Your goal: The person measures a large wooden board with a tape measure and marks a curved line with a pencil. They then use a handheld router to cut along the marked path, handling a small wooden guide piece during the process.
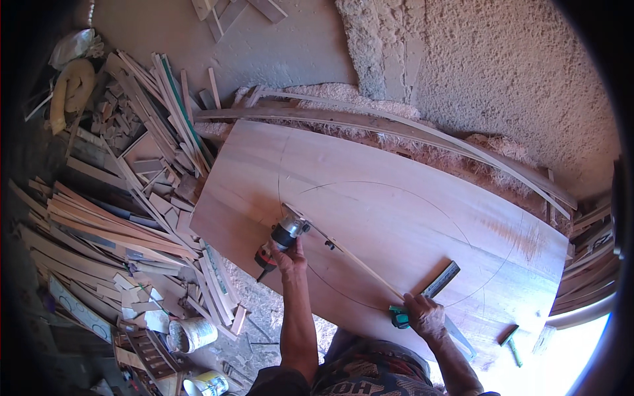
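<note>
My left hand [290,261] is closed round a compact router [287,231], which has a long wooden strip [362,264] attached to its base. My right hand [428,315] grips the strip's other end, beside a green-and-black tool, possibly a tape measure [399,317]. The strip lies diagonally over a large plywood sheet [343,158] with pencilled curves. A square with a dark blade [441,277] lies just beyond my right hand. A small green-handled tool [512,346] lies near the sheet's right end, and a grey flat tool [462,344] is partly hidden by my right forearm.
Piles of strips and offcuts [112,218] fill the left, with white buckets [191,336] at lower left. Long boards and shavings [396,125] lie behind the sheet, against a rough wall [502,66]. More stacked boards [588,270] stand at the right edge.
</note>
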`<state>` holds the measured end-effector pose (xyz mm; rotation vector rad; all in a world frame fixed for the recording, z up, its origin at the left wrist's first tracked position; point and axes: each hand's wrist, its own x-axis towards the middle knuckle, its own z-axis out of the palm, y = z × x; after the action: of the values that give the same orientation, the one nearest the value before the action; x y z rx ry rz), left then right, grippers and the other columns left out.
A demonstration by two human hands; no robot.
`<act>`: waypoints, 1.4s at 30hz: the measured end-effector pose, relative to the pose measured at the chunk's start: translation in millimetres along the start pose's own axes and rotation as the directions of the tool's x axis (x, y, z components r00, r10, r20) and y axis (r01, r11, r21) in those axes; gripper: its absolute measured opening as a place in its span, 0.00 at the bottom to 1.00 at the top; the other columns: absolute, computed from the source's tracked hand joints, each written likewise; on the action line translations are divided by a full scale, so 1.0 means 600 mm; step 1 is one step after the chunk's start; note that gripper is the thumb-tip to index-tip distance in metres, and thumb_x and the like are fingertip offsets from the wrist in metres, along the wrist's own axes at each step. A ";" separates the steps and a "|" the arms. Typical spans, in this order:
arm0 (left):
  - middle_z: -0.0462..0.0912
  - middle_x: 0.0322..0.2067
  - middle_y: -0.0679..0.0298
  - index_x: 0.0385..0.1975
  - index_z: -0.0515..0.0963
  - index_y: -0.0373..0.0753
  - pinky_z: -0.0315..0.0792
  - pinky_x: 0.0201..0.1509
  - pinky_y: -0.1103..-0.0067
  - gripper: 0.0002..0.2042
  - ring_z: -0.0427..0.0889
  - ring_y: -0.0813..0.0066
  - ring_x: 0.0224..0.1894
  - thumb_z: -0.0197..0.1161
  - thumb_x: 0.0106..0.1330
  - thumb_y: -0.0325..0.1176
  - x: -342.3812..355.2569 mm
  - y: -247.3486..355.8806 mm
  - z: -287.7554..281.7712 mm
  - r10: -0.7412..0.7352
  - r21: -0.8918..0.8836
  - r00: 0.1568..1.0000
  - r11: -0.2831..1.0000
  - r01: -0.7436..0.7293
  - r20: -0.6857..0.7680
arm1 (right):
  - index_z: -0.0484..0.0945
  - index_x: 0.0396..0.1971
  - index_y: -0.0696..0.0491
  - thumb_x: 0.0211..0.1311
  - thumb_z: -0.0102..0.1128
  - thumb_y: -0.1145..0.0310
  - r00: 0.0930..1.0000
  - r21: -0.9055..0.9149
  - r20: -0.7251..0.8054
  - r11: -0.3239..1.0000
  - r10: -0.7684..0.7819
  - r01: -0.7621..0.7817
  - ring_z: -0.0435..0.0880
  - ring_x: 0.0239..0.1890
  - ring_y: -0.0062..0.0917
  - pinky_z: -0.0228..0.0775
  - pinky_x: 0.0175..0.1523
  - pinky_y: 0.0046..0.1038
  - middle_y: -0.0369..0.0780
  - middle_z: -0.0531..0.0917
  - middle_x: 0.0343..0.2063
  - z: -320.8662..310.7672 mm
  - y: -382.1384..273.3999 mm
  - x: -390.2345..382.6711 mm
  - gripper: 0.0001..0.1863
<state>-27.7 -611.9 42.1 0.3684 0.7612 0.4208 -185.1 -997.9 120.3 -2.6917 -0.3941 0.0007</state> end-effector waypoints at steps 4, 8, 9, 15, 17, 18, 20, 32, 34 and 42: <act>0.81 0.48 0.65 0.55 0.72 0.48 0.81 0.53 0.69 0.27 0.81 0.67 0.50 0.67 0.58 0.53 -0.007 0.003 -0.005 -0.026 0.046 0.999 0.999 0.028 -0.036 | 0.77 0.36 0.44 0.53 0.64 0.65 1.000 0.001 -0.026 1.000 0.010 -0.010 0.81 0.22 0.30 0.72 0.22 0.34 0.34 0.75 0.21 0.005 0.004 0.000 0.10; 0.82 0.47 0.60 0.54 0.72 0.43 0.81 0.52 0.69 0.31 0.82 0.65 0.48 0.67 0.57 0.55 -0.011 0.012 -0.020 -0.098 0.066 0.995 0.993 0.099 -0.014 | 0.78 0.37 0.44 0.52 0.65 0.65 1.000 0.016 -0.014 1.000 0.021 -0.021 0.81 0.22 0.30 0.73 0.23 0.34 0.34 0.76 0.21 0.012 0.008 0.001 0.11; 0.82 0.46 0.59 0.54 0.72 0.41 0.81 0.52 0.69 0.32 0.82 0.65 0.48 0.68 0.56 0.57 -0.011 0.014 -0.025 -0.124 0.067 0.992 0.990 0.124 0.006 | 0.78 0.37 0.44 0.52 0.65 0.65 0.999 0.015 0.002 0.999 0.032 -0.032 0.81 0.22 0.30 0.73 0.23 0.34 0.34 0.76 0.22 0.014 0.008 -0.001 0.11; 0.83 0.38 0.60 0.50 0.72 0.35 0.80 0.39 0.77 0.38 0.84 0.68 0.38 0.62 0.56 0.67 -0.037 0.012 -0.030 -0.135 0.385 0.988 0.910 0.155 -0.080 | 0.81 0.41 0.45 0.50 0.66 0.67 0.995 0.132 0.059 0.987 0.085 -0.092 0.83 0.25 0.34 0.76 0.27 0.36 0.37 0.81 0.27 0.020 0.017 0.004 0.15; 0.82 0.33 0.61 0.49 0.72 0.34 0.76 0.33 0.79 0.35 0.82 0.72 0.30 0.57 0.61 0.65 -0.060 0.014 -0.027 -0.038 0.613 0.995 0.786 0.085 -0.089 | 0.82 0.40 0.46 0.51 0.64 0.68 0.982 0.226 0.147 0.963 0.116 -0.148 0.84 0.26 0.36 0.76 0.29 0.38 0.38 0.81 0.27 0.000 0.007 0.028 0.14; 0.81 0.31 0.62 0.48 0.73 0.34 0.74 0.29 0.80 0.33 0.80 0.74 0.25 0.55 0.64 0.64 -0.076 0.010 -0.020 0.002 0.716 0.996 0.695 0.060 -0.085 | 0.82 0.39 0.47 0.52 0.64 0.68 0.974 0.313 0.182 0.931 0.133 -0.186 0.84 0.27 0.37 0.76 0.30 0.37 0.39 0.81 0.27 -0.009 0.000 0.052 0.12; 0.78 0.24 0.65 0.41 0.74 0.37 0.67 0.20 0.85 0.23 0.73 0.80 0.17 0.52 0.70 0.55 -0.086 -0.006 -0.023 0.177 0.841 0.981 0.516 -0.162 0.081 | 0.83 0.39 0.50 0.56 0.63 0.67 0.955 0.476 0.251 0.839 0.158 -0.264 0.84 0.29 0.39 0.75 0.32 0.35 0.42 0.83 0.28 -0.019 -0.012 0.119 0.10; 0.72 0.20 0.74 0.32 0.74 0.40 0.65 0.29 0.86 0.08 0.70 0.86 0.24 0.56 0.71 0.36 -0.022 -0.037 -0.134 0.278 0.768 0.755 0.083 -0.635 0.594 | 0.82 0.32 0.59 0.58 0.63 0.65 0.891 0.859 0.435 0.356 -0.126 -0.369 0.78 0.32 0.21 0.70 0.40 0.28 0.39 0.83 0.26 0.215 -0.160 0.585 0.11; 0.72 0.21 0.73 0.32 0.74 0.40 0.66 0.31 0.85 0.07 0.70 0.86 0.25 0.56 0.71 0.35 -0.022 -0.043 -0.125 0.295 0.747 0.724 0.049 -0.664 0.624 | 0.83 0.31 0.59 0.57 0.64 0.64 0.870 0.858 0.463 0.332 -0.169 -0.392 0.78 0.32 0.21 0.70 0.40 0.29 0.40 0.83 0.27 0.228 -0.165 0.600 0.12; 0.73 0.23 0.71 0.31 0.74 0.38 0.66 0.33 0.84 0.07 0.70 0.85 0.26 0.56 0.70 0.33 -0.028 -0.044 -0.125 0.300 0.788 0.773 0.100 -0.608 0.558 | 0.84 0.33 0.58 0.57 0.65 0.63 0.804 0.796 0.529 0.487 -0.270 -0.360 0.83 0.36 0.26 0.73 0.43 0.31 0.43 0.86 0.31 0.255 -0.164 0.627 0.13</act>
<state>-87.0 -630.0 -10.7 1.9085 0.5204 0.4392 140.1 -747.3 42.7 -1.5588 -0.3494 0.8741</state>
